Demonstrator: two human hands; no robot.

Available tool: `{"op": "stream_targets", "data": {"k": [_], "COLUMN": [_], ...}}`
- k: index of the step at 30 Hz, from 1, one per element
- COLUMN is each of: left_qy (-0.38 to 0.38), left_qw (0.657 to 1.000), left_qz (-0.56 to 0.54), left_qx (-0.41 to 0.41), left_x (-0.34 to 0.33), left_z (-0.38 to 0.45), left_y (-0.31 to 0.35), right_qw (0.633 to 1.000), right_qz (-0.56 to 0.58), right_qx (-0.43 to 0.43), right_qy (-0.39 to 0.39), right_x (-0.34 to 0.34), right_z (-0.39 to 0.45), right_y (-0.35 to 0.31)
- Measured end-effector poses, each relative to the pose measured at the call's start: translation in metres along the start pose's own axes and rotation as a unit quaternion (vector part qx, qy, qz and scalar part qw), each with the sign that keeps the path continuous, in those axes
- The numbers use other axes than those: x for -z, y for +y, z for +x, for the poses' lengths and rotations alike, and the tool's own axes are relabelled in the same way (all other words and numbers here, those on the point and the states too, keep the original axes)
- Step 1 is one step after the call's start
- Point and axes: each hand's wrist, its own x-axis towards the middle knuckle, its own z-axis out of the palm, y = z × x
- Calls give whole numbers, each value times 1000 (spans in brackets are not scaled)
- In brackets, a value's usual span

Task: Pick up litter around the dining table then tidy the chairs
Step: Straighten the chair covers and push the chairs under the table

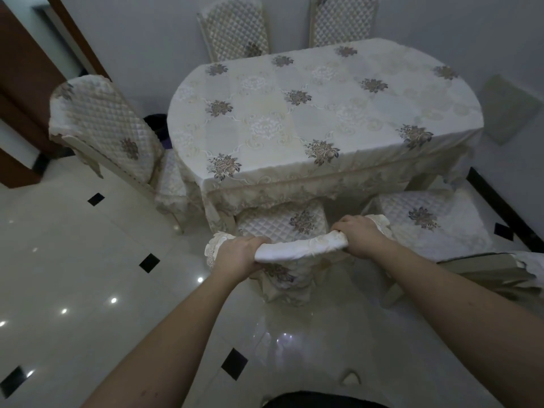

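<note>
Hands both curled tight on top rail of cream quilted fabric-covered chair (282, 225): left hand (235, 254) at its left end, right hand (360, 235) at right end. Chair seat sits just ahead of knuckles, partly under oval table w/ floral cream cloth (323, 113); second quilted chair (426, 225) just right of right hand.

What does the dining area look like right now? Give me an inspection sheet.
Surface: table under a floral cloth, nothing on it.
Job's things: near chair held by its top rail, seat partly under the table; right chair pulled out.
Clutter: no litter seen on the tiled floor.
Grip: left hand and right hand both curl round the rail.
Cables: nothing seen.
Surroundings: dark bin behind the left chair.
</note>
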Motion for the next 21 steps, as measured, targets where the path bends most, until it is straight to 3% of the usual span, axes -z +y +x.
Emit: {"op": "stream_targets", "data": {"k": [6, 15, 21], "left_qy": [-86, -124, -122], "left_qw": [994, 987, 980], "left_qz": [13, 11, 4], "left_qx": [59, 106, 157], "left_x": [4, 7, 4], "left_z": [5, 7, 5], "left_y": [4, 8, 16], "right_qw": [1000, 997, 996], "right_qz": [10, 60, 63], "right_qx": [14, 13, 39], "right_qy": [16, 55, 41], "right_x": [-3, -6, -9], "right_z": [-2, -6, -3], "right_y": [3, 5, 11]}}
